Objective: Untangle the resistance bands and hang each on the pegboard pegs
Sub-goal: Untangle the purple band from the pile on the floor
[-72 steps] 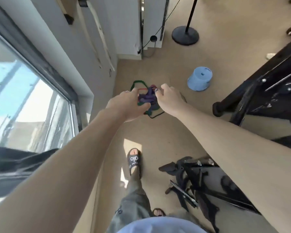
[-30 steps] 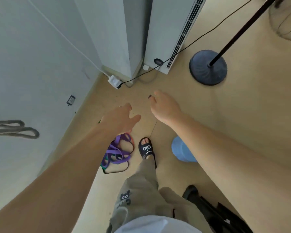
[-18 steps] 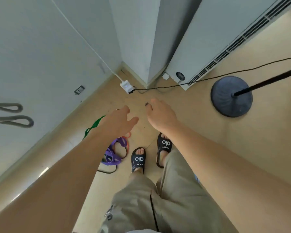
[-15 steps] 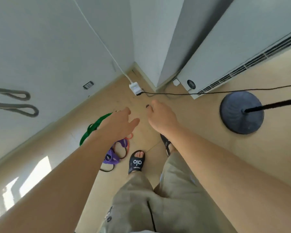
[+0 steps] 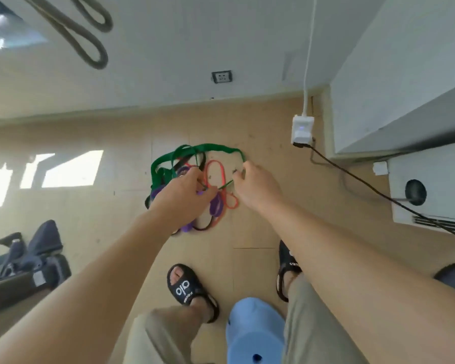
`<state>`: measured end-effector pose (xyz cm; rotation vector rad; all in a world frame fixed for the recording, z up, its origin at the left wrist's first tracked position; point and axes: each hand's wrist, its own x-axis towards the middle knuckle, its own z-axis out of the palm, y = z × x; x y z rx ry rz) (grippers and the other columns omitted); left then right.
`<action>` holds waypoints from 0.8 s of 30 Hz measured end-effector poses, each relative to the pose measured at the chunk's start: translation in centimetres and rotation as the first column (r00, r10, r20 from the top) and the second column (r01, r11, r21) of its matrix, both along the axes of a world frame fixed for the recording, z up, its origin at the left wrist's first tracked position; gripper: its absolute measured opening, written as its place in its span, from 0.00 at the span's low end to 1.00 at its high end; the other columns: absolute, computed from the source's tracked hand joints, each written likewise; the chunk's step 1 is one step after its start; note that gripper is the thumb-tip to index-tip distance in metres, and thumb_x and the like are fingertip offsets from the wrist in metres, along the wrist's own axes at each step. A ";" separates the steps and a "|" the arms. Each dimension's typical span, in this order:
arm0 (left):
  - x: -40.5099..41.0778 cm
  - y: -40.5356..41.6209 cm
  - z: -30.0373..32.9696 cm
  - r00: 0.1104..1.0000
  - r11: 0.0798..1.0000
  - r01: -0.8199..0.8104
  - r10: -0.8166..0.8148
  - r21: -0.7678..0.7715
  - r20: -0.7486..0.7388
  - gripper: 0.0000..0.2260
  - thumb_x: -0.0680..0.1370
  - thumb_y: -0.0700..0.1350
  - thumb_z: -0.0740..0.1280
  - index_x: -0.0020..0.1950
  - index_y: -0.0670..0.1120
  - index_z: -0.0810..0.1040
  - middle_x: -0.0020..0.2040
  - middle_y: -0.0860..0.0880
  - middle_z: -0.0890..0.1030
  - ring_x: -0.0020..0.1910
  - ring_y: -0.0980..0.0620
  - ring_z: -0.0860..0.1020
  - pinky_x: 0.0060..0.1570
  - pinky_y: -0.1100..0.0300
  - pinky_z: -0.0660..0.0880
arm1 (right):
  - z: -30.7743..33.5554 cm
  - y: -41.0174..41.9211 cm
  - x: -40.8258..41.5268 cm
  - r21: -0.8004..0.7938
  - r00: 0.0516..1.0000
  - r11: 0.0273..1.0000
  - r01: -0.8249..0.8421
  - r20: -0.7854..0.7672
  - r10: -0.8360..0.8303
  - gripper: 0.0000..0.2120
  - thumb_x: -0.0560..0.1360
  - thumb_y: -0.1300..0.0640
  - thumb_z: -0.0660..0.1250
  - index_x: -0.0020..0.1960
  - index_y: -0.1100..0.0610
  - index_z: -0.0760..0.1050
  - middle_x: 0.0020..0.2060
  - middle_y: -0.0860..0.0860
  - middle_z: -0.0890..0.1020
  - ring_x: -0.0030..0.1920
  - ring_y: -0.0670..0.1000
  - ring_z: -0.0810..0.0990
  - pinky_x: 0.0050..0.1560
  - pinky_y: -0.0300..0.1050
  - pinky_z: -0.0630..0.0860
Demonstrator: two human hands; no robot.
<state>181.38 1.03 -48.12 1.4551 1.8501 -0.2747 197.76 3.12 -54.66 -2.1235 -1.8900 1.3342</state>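
We are at the untangling stage, bent over the knot of resistance bands lying on the floor just in front of our feet, near the wall. Our left hand has its fingers curled into the middle of the pile, where the purple band and the orange band cross. Our right hand pinches the green band at the far right end of its loop, so a thin stretch of green runs taut between the two hands.

To do this well, we judge it best to let the left hand anchor the heap while the right draws the green loop out slowly, following it back to wherever it threads under the others (a hard yank would likely cinch the knot tighter). If it snags, we should slacken it and feed the loop back through instead of stretching it. The green looks the freest, so it seems the sensible one to clear first.

Two grey bands already hang on the wall at upper left; the pegs themselves are out of view, so we cannot tell which are free.
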 end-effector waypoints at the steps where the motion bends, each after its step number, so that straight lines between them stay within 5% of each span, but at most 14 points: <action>1: -0.9 -0.1 -2.8 0.997 0.997 -0.072 0.072 0.007 0.026 0.20 0.82 0.58 0.64 0.69 0.49 0.72 0.58 0.51 0.82 0.56 0.47 0.80 0.58 0.49 0.78 | -2.8 -0.1 -0.9 -0.001 0.999 0.999 -0.039 0.008 0.039 0.17 0.83 0.47 0.53 0.60 0.58 0.72 0.55 0.58 0.80 0.54 0.62 0.78 0.53 0.56 0.77; 7: -6.2 -2.5 -24.0 0.977 0.977 -0.208 0.206 0.034 0.056 0.21 0.82 0.54 0.66 0.72 0.49 0.69 0.59 0.49 0.82 0.52 0.50 0.76 0.50 0.55 0.71 | -23.4 -0.8 -6.7 -0.092 0.950 0.949 -0.302 0.053 0.308 0.23 0.79 0.48 0.63 0.72 0.53 0.68 0.64 0.56 0.77 0.65 0.61 0.76 0.62 0.55 0.76; 10: -8.2 -4.6 -33.0 0.973 0.974 -0.226 0.225 0.012 0.047 0.19 0.81 0.53 0.65 0.70 0.49 0.68 0.60 0.46 0.80 0.57 0.45 0.78 0.57 0.50 0.76 | -32.4 -1.1 -10.0 -0.085 0.883 0.883 -0.461 0.057 0.466 0.24 0.77 0.54 0.67 0.71 0.53 0.68 0.64 0.54 0.77 0.65 0.60 0.75 0.59 0.51 0.75; 13: -10.1 -6.2 -39.3 0.982 0.982 -0.188 0.188 0.004 0.028 0.25 0.81 0.53 0.67 0.75 0.52 0.64 0.67 0.47 0.77 0.63 0.45 0.77 0.63 0.46 0.77 | -38.9 -1.5 -12.9 -0.047 0.800 0.808 -0.587 0.115 0.588 0.33 0.77 0.58 0.67 0.79 0.52 0.60 0.73 0.52 0.70 0.72 0.58 0.68 0.69 0.53 0.69; 19: -11.9 -7.3 -44.2 0.982 0.981 -0.182 0.178 0.061 0.069 0.28 0.80 0.52 0.68 0.77 0.52 0.62 0.70 0.49 0.75 0.66 0.48 0.76 0.64 0.51 0.76 | -42.8 -2.1 -15.1 0.122 0.797 0.802 -0.585 0.270 0.540 0.16 0.75 0.61 0.68 0.61 0.55 0.68 0.59 0.55 0.79 0.63 0.60 0.74 0.60 0.51 0.70; 24: -11.8 -9.4 -41.9 0.983 0.982 -0.151 0.137 0.112 0.124 0.36 0.78 0.49 0.70 0.81 0.55 0.55 0.75 0.48 0.69 0.68 0.46 0.74 0.64 0.51 0.73 | -38.7 -3.1 -15.0 0.015 0.889 0.889 -0.458 0.022 0.458 0.05 0.72 0.59 0.69 0.46 0.54 0.73 0.44 0.54 0.80 0.47 0.59 0.79 0.39 0.46 0.68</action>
